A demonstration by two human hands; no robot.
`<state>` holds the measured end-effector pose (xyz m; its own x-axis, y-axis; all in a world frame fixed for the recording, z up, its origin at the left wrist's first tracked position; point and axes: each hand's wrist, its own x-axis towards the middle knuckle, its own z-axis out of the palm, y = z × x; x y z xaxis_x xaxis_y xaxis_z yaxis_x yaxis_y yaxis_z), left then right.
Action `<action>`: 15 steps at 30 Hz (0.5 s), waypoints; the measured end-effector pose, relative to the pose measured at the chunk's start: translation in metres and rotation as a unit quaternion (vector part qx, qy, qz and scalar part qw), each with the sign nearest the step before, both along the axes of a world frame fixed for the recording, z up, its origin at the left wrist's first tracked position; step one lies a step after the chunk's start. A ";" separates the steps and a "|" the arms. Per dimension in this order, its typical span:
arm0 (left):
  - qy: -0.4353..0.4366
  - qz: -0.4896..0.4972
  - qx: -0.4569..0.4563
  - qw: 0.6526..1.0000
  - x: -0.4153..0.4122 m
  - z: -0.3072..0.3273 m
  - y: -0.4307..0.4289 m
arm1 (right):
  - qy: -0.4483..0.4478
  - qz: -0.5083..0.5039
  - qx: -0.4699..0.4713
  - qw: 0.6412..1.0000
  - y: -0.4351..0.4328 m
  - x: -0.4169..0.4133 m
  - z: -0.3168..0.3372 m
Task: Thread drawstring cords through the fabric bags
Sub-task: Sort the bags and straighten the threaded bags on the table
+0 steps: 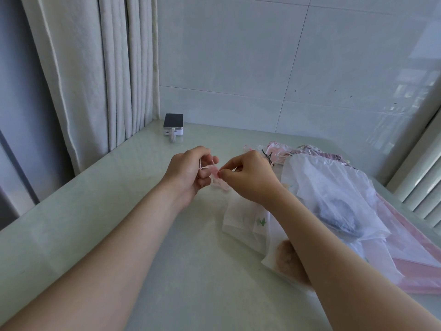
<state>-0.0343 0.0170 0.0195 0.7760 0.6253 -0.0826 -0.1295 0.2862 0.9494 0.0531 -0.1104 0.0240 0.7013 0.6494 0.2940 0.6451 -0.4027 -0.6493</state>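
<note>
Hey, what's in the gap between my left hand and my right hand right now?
In the head view, bunched pink fabric and a thin pink cord; the left hand holds the cord, the right hand pinches the fabric.

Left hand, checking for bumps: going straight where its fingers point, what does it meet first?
Likely the small pink fabric piece just ahead, then the right hand close beyond; depth unclear.

The right forearm (pixel 322 235) hides part of the brown-printed bag (pixel 274 260).

Left hand (pixel 188 173) fingers curled; right hand (pixel 248 177) pinching; forearms converge
</note>
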 end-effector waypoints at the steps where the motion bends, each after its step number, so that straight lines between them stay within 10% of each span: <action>1: 0.003 -0.011 -0.007 1.000 -0.001 0.001 0.000 | 0.010 0.008 0.002 1.000 -0.001 0.000 0.001; 15: 0.102 -0.081 0.275 0.953 -0.001 -0.007 -0.001 | 0.067 0.046 0.072 0.994 -0.005 -0.002 0.005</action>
